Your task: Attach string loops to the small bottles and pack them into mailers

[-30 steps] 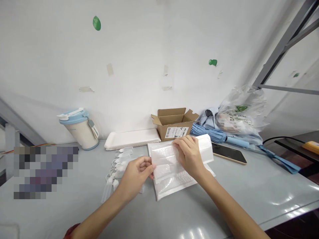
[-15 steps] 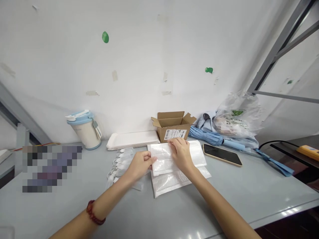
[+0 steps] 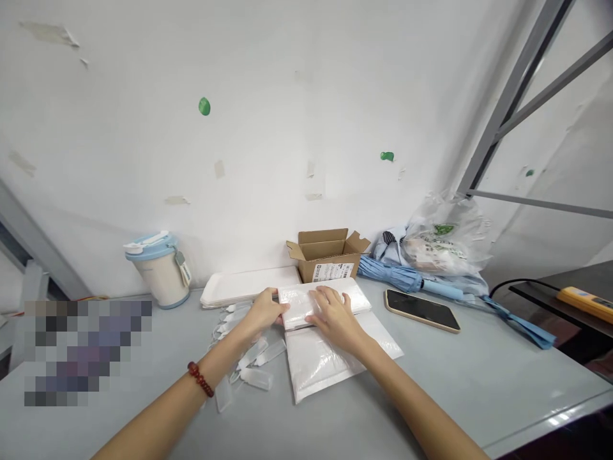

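A white bubble mailer, now a narrow folded strip, lies over the upper part of another white bubble mailer on the table. At its left end, my left hand is closed, thumb on top and fingers around the edge. My right hand rests on the strip from above, its fingers spread and slightly bent. Several small translucent plastic pieces with white caps and loops lie to the left of the mailers, partly hidden by my left forearm.
Behind the mailers stand an open cardboard box and a stack of white envelopes. A cup is at back left. To the right lie a phone, a folded blue umbrella and a plastic bag. A blurred-out item lies at left.
The upper mailer has been folded into a narrower strip, baring more of the lower mailer. My right hand has shifted left along it with fingers spreading. The left hand keeps its hold. The view has tilted up.
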A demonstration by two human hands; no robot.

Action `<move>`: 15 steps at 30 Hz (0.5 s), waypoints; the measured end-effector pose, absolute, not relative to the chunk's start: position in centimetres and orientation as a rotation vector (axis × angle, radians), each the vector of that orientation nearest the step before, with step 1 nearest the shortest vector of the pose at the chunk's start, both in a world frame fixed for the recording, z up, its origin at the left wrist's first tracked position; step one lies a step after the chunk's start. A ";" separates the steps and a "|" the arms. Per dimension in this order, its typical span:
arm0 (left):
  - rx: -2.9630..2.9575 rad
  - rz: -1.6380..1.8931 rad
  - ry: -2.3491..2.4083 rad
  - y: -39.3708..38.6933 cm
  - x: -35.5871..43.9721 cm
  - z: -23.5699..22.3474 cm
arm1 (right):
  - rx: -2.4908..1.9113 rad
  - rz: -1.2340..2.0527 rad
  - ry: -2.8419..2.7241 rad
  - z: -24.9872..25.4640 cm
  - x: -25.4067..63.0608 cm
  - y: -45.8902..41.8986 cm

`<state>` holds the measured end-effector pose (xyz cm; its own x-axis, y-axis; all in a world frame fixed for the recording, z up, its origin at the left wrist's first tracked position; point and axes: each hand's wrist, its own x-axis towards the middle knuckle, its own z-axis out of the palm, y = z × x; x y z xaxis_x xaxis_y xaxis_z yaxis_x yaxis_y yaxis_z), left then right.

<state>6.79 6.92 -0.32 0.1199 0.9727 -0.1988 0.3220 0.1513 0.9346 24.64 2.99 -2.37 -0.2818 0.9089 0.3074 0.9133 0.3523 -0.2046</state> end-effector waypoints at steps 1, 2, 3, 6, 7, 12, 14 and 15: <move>1.466 0.730 1.448 7.2 6.5 -0.2 | -1.615 0.002 -2.268 -2.4 24.6 3.0; 1.601 0.658 1.507 7.6 6.1 0.0 | -1.627 0.020 -2.282 -2.4 24.6 3.0; 1.676 0.623 1.550 8.0 5.6 0.1 | -1.636 0.037 -2.295 -2.3 24.6 3.0; 1.847 0.698 1.627 9.4 3.3 0.3 | -1.649 0.071 -2.329 -2.2 24.7 2.9; 2.110 0.693 1.660 9.9 2.3 0.2 | -1.651 0.074 -2.340 -2.2 24.7 2.9; 2.611 0.411 1.706 11.3 -1.4 -0.8 | -1.664 0.079 -2.362 -2.1 24.7 3.0; 2.626 0.383 1.726 11.6 -2.1 -1.0 | -1.670 0.075 -2.367 -2.1 24.6 3.1; 2.641 0.371 1.739 11.6 -2.3 -1.0 | -1.670 0.068 -2.368 -2.1 24.6 3.1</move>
<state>-2.27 11.64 -1.01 0.3762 0.9010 0.2162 0.9108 -0.4024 0.0922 24.63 3.13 -2.14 -0.3161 0.9334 0.1699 0.9221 0.3444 -0.1766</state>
